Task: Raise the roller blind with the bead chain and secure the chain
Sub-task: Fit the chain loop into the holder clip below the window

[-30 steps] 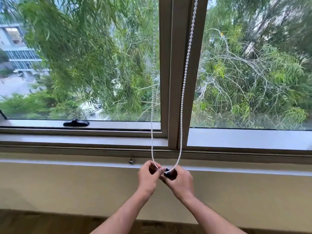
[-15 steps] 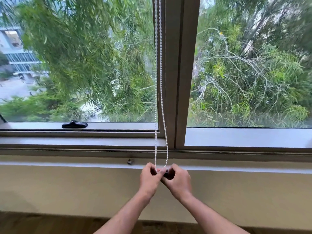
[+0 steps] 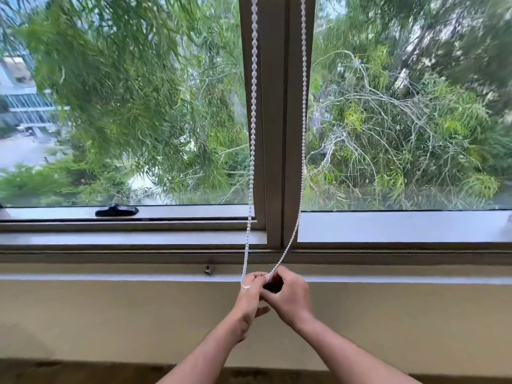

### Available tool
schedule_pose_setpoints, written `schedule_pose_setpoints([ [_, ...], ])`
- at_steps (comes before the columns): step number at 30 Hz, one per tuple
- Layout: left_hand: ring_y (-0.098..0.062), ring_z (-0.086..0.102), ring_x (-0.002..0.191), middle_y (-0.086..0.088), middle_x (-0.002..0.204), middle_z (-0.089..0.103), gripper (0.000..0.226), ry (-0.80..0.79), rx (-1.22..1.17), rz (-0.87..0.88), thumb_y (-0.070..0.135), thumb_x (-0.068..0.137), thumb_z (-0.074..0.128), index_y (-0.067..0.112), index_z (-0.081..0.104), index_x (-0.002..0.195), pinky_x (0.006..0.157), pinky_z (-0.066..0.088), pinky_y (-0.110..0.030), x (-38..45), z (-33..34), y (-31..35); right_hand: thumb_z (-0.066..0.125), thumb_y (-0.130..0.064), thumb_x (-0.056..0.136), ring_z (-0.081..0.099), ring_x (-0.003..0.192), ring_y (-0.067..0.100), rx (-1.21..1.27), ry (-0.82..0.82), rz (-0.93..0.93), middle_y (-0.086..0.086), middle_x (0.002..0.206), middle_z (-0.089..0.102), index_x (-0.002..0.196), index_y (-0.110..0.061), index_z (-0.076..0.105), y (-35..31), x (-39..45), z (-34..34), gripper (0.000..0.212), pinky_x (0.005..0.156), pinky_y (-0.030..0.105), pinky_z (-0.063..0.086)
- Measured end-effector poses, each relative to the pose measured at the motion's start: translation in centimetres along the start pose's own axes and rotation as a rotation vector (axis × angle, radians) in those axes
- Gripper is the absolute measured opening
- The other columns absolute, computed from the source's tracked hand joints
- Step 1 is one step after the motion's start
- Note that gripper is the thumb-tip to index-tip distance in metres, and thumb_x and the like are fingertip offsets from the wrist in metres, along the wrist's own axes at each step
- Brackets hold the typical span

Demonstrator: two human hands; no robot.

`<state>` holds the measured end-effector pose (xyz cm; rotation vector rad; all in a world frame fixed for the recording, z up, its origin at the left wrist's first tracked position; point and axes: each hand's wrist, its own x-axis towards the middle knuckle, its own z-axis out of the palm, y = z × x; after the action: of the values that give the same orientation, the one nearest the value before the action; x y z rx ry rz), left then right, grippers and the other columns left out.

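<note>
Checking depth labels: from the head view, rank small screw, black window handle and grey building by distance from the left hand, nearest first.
From the left hand:
1. Small screw, just up-left, under the sill.
2. Black window handle, farther left on the window frame.
3. Grey building, far left, outside the glass.

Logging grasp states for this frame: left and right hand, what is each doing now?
Left hand: closed on the bead chain at the bottom of its loop.
Right hand: closed on the chain's right strand, with a small dark piece in the grip; what it is cannot be told.
</note>
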<state>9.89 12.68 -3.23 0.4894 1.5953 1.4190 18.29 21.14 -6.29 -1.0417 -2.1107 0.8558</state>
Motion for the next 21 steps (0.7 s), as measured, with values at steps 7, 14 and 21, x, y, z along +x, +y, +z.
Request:
schedule_pose_setpoints([
  [7, -0.020, 0.069, 0.084, -0.008, 0.094, 0.073, 0.020, -0.042, -0.062, 0.091, 0.025, 0.100, 0.048, 0.010, 0.059, 0.107, 0.073, 0.055, -0.034, 0.5, 0.3, 0.7, 0.074, -0.052, 0.068, 0.058, 0.064, 0.012, 0.047, 0.041, -0.010, -0.005, 0.065, 0.064, 0.072, -0.021, 0.054, -0.6, 0.3, -0.7, 0.037, 0.061, 0.030, 0.046],
  [14, -0.013, 0.042, 0.057, -0.007, 0.078, 0.055, 0.020, -0.019, 0.004, 0.096, 0.034, 0.089, 0.052, 0.014, 0.051, 0.092, 0.050, 0.032, -0.026, 0.8, -0.1, 0.7, 0.075, -0.047, 0.067, 0.059, 0.065, 0.006, 0.135, -0.067, -0.004, -0.008, 0.067, 0.066, 0.070, -0.031, 0.052, -1.1, -0.1, -0.9, 0.028, 0.060, 0.022, 0.046],
  [21, -0.012, 0.028, 0.051, -0.004, 0.068, 0.049, 0.021, -0.053, 0.011, 0.012, 0.033, 0.095, 0.037, 0.019, 0.046, 0.083, 0.047, 0.023, -0.025, 1.5, -0.4, 1.3, 0.086, -0.032, 0.072, 0.066, 0.069, 0.008, 0.283, -0.129, 0.041, -0.007, 0.076, 0.074, 0.083, -0.026, 0.071, -1.8, 0.0, -1.7, 0.020, 0.067, 0.023, 0.054],
])
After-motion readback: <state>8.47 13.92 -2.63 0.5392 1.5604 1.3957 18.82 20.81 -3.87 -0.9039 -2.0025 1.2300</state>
